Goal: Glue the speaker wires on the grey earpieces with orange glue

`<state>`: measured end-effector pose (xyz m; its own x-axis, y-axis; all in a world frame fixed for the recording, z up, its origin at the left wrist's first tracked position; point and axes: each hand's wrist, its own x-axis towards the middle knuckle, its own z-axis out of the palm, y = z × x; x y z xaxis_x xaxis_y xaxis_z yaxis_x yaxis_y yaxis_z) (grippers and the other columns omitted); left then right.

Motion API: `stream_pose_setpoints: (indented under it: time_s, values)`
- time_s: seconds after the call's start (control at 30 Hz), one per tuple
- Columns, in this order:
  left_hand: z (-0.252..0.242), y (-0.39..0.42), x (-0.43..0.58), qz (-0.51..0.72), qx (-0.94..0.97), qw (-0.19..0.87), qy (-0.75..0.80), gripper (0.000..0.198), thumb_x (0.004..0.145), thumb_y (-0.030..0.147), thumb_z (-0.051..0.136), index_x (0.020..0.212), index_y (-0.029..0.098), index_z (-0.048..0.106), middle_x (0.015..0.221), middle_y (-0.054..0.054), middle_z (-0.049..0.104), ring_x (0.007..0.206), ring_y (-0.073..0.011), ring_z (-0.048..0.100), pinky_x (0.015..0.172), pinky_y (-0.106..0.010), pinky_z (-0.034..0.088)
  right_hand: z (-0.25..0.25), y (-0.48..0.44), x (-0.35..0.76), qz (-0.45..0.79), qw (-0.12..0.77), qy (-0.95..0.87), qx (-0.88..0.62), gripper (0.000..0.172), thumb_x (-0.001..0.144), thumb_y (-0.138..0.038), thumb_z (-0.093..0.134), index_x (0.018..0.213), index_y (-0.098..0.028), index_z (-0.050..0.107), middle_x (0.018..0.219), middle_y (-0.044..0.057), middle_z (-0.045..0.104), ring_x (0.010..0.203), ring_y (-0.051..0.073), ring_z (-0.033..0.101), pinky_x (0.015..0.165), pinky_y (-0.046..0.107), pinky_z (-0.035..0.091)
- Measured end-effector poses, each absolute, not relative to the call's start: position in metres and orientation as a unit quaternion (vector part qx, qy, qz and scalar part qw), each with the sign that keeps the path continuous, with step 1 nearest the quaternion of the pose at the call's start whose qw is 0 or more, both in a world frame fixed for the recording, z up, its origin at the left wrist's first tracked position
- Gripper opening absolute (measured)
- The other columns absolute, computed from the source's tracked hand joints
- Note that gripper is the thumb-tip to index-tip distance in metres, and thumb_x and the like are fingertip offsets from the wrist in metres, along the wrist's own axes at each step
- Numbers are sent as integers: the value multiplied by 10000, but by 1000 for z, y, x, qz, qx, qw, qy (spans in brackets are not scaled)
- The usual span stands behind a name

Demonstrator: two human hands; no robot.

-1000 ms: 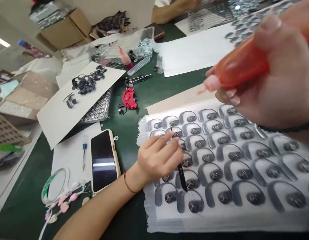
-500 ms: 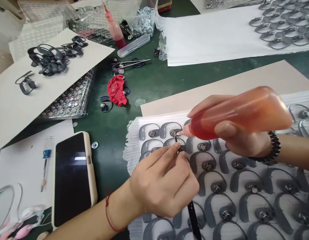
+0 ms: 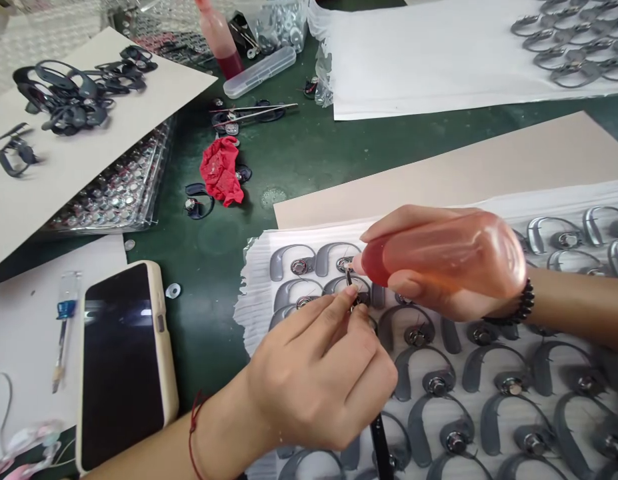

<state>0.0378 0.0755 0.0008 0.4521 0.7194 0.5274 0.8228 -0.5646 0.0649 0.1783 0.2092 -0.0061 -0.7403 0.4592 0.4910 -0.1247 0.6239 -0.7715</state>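
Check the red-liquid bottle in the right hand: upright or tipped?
Tipped: the bottle lies nearly level in the right hand, its nozzle pointing sideways.

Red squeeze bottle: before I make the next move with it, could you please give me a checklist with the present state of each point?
1. Red squeeze bottle gripped in the right hand: ok.
2. Nozzle directed at the second gray hook piece from the left in the farthest row: ok.
3. Left hand holding the slim black tool, tip at that same piece: ok.
4. Liquid drop at the nozzle: cannot tell, too small.
5. Red cloth apart from the white sheet: ok.
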Motion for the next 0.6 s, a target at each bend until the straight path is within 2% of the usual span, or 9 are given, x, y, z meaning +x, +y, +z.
stream_pose_setpoints:
  time_s: [0.1,0.2,0.3,0.4,0.5,0.6]
  values:
    - [0,76,36,-255,-848,99,-455,161,780,100,459,721,141,603,722,-43,683,769,-201,679,772,-298,560,-11,206,179,428,365,-817,-126,224,774,-374,607,723,-158,572,708,6,645,600,41,585,539,117,472]
    - [-1,77,36,-264,-846,93,-454,121,757,93,489,720,128,598,714,-49,685,763,-208,680,762,-305,562,-8,207,180,423,327,-834,-135,226,763,-372,618,745,-153,568,720,17,656,613,66,603,536,151,487]
    - [-2,78,37,-274,-844,88,-453,70,725,84,542,701,119,598,695,-54,686,753,-220,682,745,-304,566,1,211,181,410,300,-854,-111,137,777,-262,613,718,-146,570,732,31,658,652,63,613,582,127,512]
    - [-1,77,37,-270,-844,77,-456,53,712,82,567,701,116,607,700,-61,689,760,-234,682,737,-309,569,7,213,182,387,311,-862,-101,98,787,-183,596,698,-151,574,701,21,650,669,39,605,616,80,504]
    - [1,76,36,-267,-845,72,-458,71,721,80,552,700,116,609,713,-67,693,758,-238,683,743,-317,568,3,212,182,391,304,-864,-93,104,787,-222,605,713,-158,571,724,25,651,667,55,612,593,109,513]
    - [1,77,36,-271,-845,76,-455,76,725,80,549,693,116,608,709,-68,693,743,-240,684,731,-316,569,-5,210,181,402,340,-845,-97,139,788,-270,604,714,-156,573,730,23,642,634,53,602,563,127,502]
